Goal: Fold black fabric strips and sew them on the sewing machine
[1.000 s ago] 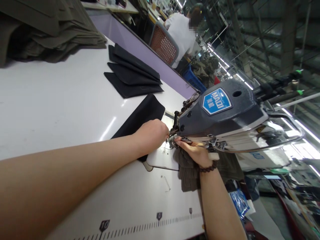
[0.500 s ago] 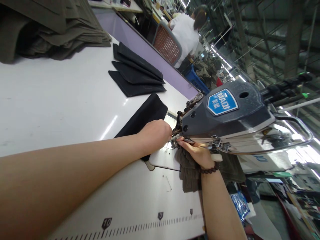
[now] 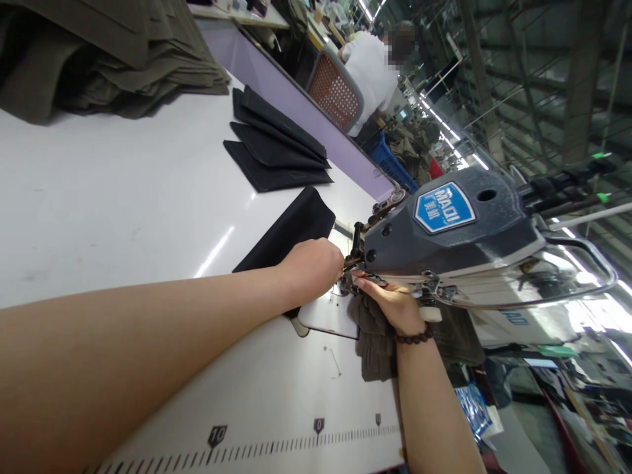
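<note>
My left hand (image 3: 316, 266) is curled closed beside the needle area of a sewing machine (image 3: 444, 230). Its fingertips are hidden, so what they pinch does not show. Under that hand and wrist lies a folded black fabric piece (image 3: 291, 227), partly covered by the arm. My right hand (image 3: 395, 306), with a beaded bracelet at the wrist, reaches in from the other side of the needle. Its thumb and fingers come together near the presser foot (image 3: 348, 280), with the tips partly hidden. Below the right hand, olive-brown fabric pieces (image 3: 378, 352) hang in layers at the table's edge.
Several folded black pieces (image 3: 281, 145) lie farther back on the white table (image 3: 99, 197). A tall stack of olive-brown fabric (image 3: 162, 59) stands far left. A ruler scale (image 3: 266, 444) runs along the front edge. Beyond a purple partition (image 3: 276, 99), a person (image 3: 372, 72) sits on a chair.
The view has shifted slightly, moving the scene a little to the right. Both hands keep almost the same place at the needle.
</note>
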A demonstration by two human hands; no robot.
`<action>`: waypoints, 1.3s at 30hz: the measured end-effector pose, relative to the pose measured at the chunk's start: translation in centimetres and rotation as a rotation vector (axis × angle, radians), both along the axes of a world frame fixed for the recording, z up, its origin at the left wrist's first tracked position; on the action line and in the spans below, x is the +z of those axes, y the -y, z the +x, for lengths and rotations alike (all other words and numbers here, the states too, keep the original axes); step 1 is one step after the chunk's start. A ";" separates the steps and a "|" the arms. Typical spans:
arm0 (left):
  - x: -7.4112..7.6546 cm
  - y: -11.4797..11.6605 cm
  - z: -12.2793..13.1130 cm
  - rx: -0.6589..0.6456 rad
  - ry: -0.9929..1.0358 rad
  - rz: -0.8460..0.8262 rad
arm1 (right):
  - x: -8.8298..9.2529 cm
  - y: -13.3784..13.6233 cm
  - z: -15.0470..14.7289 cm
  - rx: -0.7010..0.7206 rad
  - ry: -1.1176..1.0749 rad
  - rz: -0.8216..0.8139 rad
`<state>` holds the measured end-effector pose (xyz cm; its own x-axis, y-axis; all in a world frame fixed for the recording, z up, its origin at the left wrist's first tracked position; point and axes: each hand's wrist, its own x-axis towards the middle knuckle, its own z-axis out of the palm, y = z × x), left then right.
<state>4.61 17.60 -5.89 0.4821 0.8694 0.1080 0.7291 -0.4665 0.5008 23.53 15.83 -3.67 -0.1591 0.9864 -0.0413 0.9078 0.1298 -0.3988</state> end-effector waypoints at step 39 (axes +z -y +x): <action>-0.6 -0.1 0.0 0.055 0.103 -0.075 | 0.0 -0.2 -0.9 -0.028 -0.125 -0.048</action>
<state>4.58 17.70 -6.47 0.4235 0.9016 0.0880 0.6951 -0.3857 0.6067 22.59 16.00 -3.71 -0.1388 0.9879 -0.0697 0.8536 0.0836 -0.5141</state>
